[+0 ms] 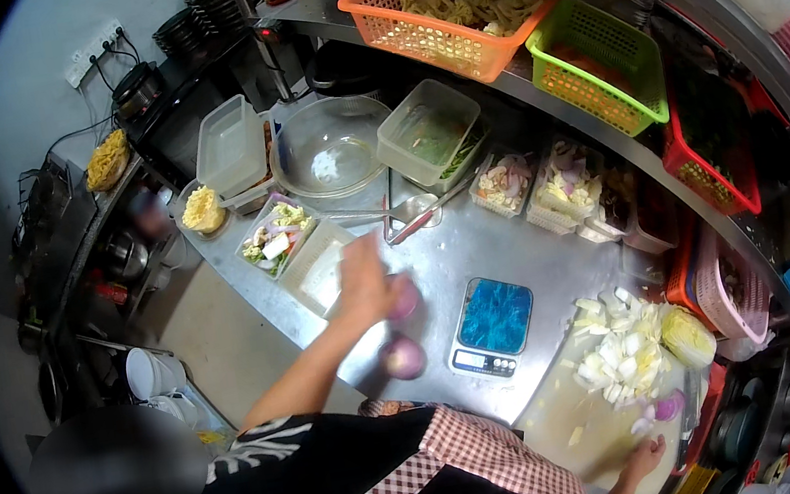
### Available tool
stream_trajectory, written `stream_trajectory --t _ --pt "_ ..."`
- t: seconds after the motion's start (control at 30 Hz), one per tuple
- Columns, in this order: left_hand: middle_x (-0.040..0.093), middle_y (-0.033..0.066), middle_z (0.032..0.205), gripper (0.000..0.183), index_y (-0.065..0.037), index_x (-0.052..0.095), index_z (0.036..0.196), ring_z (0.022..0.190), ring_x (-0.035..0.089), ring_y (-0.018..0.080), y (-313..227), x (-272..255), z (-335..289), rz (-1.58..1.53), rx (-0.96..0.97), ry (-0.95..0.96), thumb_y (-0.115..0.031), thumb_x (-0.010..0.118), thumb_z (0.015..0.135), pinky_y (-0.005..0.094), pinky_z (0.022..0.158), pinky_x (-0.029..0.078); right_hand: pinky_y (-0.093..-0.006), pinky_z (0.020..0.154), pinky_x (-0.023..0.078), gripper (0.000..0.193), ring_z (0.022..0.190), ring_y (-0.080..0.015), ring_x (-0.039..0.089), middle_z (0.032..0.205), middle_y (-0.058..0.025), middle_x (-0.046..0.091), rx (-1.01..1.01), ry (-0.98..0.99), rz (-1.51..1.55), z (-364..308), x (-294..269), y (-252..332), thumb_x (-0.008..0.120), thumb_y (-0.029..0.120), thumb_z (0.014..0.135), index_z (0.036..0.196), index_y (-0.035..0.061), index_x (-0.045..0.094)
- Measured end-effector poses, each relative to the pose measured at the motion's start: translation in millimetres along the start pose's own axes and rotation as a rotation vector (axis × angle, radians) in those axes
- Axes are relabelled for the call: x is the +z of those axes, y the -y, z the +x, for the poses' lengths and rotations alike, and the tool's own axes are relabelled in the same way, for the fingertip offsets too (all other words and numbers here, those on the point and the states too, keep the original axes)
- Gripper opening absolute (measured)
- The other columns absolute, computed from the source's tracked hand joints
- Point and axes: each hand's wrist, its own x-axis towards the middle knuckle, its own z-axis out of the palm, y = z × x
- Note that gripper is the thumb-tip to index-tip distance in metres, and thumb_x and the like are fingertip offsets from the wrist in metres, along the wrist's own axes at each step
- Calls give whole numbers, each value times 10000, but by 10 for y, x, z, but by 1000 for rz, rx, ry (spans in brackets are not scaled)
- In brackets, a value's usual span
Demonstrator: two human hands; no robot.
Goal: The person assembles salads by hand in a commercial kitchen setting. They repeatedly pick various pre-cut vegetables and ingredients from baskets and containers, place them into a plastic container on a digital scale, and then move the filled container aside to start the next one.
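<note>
My left hand (pixel 365 282), smeared by motion, is over the steel counter beside two red onions; whether it grips anything cannot be made out. One red onion (pixel 403 298) is right against the hand, and the other red onion (pixel 401 357) lies nearer my body. At the lower right, my right hand (pixel 644 458) has curled fingers with nothing visible in them. It hovers by the near edge of the cutting board (pixel 571 404). Chopped cabbage (pixel 621 347) is heaped there, with a cabbage half (pixel 688 337) and a cut red onion (pixel 670 405) beside it.
A digital kitchen scale (pixel 494 319) stands mid-counter. Behind are a clear bowl (pixel 337 179), an oblong tub (pixel 317 268), a tub of cut vegetables (pixel 278 238) and a ladle (pixel 410 209). An overhead shelf bears an orange basket (pixel 375 32) and a green basket (pixel 586 99).
</note>
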Motion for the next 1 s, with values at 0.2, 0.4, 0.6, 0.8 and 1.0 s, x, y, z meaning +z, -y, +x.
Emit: stream_trajectory --t 0.2,0.4,0.6,0.8,1.0 --pt "669 222 802 267 -28 648 1066 791 662 430 926 36 -411 292 -117 199 -87 649 806 531 743 534 -227 464 373 460 568 -61 460 816 22 529 -257 14 -110 95 -161 -238 541 37 884 1343 7 521" --pt "717 164 839 179 -65 698 947 787 687 388 1072 -123 -316 233 -153 41 -198 733 832 497 686 524 -324 869 509 382 997 -209 637 1170 -142 661 -135 158 -94 -213 -253 94 639 155 925 1264 -20 622" --pt "739 145 958 226 -62 727 1133 835 708 311 -66 -105 -290 -220 248 -81 -107 612 943 383 749 550 -277 746 512 285 859 -145 627 1029 -90 679 -117 141 -83 -556 -314 278 637 123 935 1198 17 662" --pt "728 84 914 213 -138 742 1040 869 675 308 -802 959 -479 -62 613 368 -97 643 856 422 780 545 -299 786 514 270 876 -191 637 1051 -96 675 -408 253 -109 -477 417 670 657 126 930 1175 13 658" --pt "533 187 1323 786 -94 531 1370 1255 497 399 -2020 959 -470 -225 855 459 -204 874 671 462 998 466 -461 1031 445 602 1280 -379 500 1416 -208 496 -635 360 -611 23 942 1178 741 312 869 1386 89 531"
